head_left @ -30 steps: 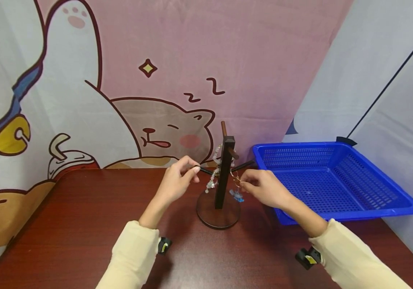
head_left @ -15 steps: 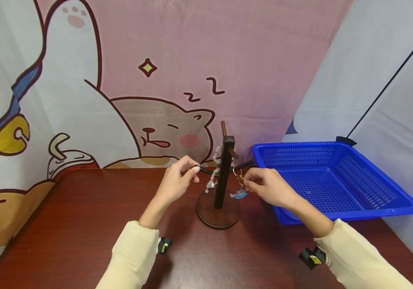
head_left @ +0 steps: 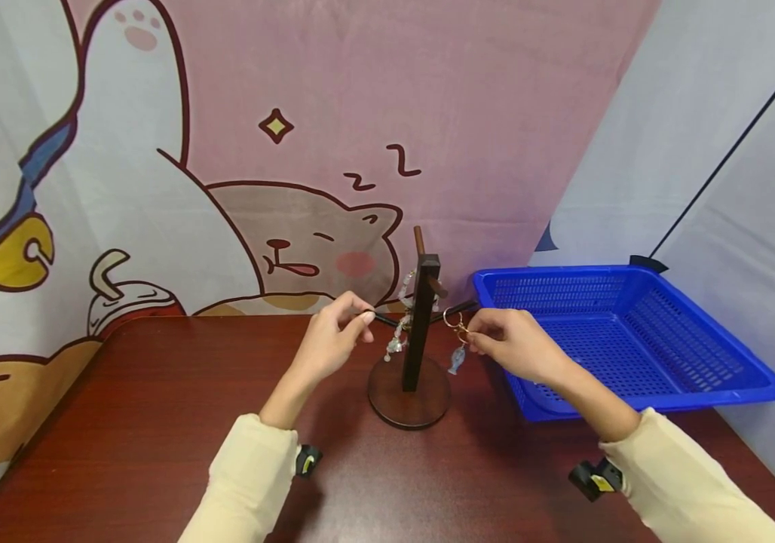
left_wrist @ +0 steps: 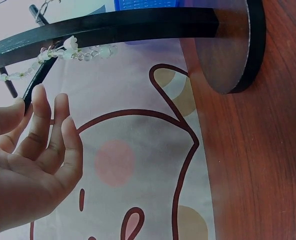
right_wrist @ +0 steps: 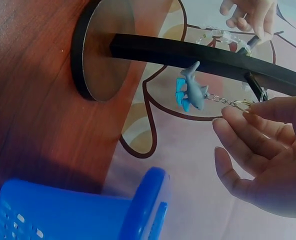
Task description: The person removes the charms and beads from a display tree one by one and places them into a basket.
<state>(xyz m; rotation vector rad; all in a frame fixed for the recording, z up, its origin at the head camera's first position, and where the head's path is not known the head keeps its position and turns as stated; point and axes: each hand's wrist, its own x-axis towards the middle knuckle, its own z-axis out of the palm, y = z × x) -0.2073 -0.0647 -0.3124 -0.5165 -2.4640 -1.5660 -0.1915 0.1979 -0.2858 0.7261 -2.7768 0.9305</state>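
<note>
A dark wooden stand [head_left: 418, 339] with side pegs and a round base stands upright on the table. With thumb and forefinger, the left hand [head_left: 333, 339] pinches the tip of its left peg [left_wrist: 38, 80]. On that side hangs a string of pale beads [left_wrist: 98, 51] with a white flower-like piece. The right hand [head_left: 513, 347] pinches the clasp of a keychain [head_left: 457, 360], whose gold ring appears to be around the right peg. Below the fingers dangles its grey shark charm [right_wrist: 193, 90] with a light-blue part, best seen in the right wrist view.
A blue plastic basket [head_left: 632, 269] with perforated sides stands right of the stand, close beside the right forearm. The reddish-brown table [head_left: 123, 422] ends at the back against a printed cartoon cloth [head_left: 496, 113].
The right hand has moved right and slightly up, drawing the keychain's ring outward along the right peg, away from the post. The shark charm has swung and turned. The left hand has stayed still.
</note>
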